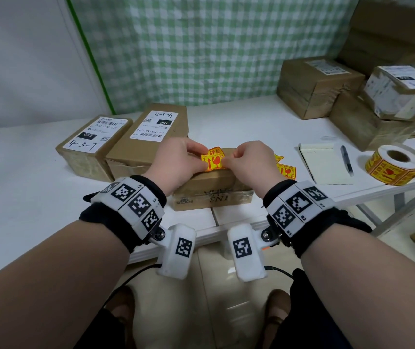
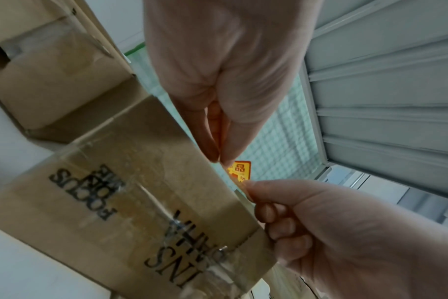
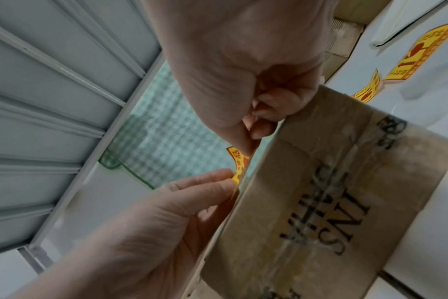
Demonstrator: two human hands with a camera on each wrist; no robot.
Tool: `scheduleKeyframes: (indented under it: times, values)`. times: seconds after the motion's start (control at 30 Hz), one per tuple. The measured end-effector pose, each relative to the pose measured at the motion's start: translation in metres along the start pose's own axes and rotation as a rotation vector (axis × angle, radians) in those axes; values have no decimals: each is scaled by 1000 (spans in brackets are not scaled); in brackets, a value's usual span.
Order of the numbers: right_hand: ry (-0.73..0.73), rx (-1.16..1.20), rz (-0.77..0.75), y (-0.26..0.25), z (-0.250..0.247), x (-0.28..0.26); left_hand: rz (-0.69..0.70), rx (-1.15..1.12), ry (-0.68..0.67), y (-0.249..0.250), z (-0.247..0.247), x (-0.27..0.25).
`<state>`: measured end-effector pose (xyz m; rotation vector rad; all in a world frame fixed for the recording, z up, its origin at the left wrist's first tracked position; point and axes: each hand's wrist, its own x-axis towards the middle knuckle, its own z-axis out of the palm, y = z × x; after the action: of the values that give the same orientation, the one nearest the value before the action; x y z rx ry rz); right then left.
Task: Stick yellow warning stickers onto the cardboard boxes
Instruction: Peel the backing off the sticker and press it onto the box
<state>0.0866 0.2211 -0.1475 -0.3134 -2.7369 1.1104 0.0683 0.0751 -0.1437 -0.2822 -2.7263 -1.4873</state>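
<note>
A yellow warning sticker point(image 1: 213, 160) with red print is stretched between both hands over the top of a taped cardboard box point(image 1: 211, 192) at the table's front edge. My left hand point(image 1: 202, 154) pinches its left edge and my right hand point(image 1: 228, 159) pinches its right edge. In the left wrist view the sticker point(image 2: 240, 171) shows just past the box point(image 2: 141, 202), between thumb and finger. The right wrist view shows the sticker point(image 3: 237, 160) curled above the box point(image 3: 333, 202) edge. Whether it touches the box top is hidden.
Two labelled boxes point(image 1: 93, 147) point(image 1: 148, 137) stand at the left of the white table point(image 1: 239, 117). Loose stickers point(image 1: 286, 170), a notepad point(image 1: 324, 165), a pen point(image 1: 347, 159) and a sticker roll point(image 1: 395, 165) lie to the right. More boxes point(image 1: 319, 86) are stacked at the back right.
</note>
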Motion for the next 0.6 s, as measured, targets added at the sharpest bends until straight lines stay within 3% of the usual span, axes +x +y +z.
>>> scheduleKeyframes:
  times: [0.23, 0.43, 0.6]
  values:
    - [13, -145, -33, 2, 4, 0, 59, 161, -16, -5, 3, 2]
    - [174, -271, -46, 5, 4, -10, 128, 332, -38, -11, 0, 3]
    - [-25, -229, 14, 9, 7, -6, 109, 442, -73, -18, 6, 4]
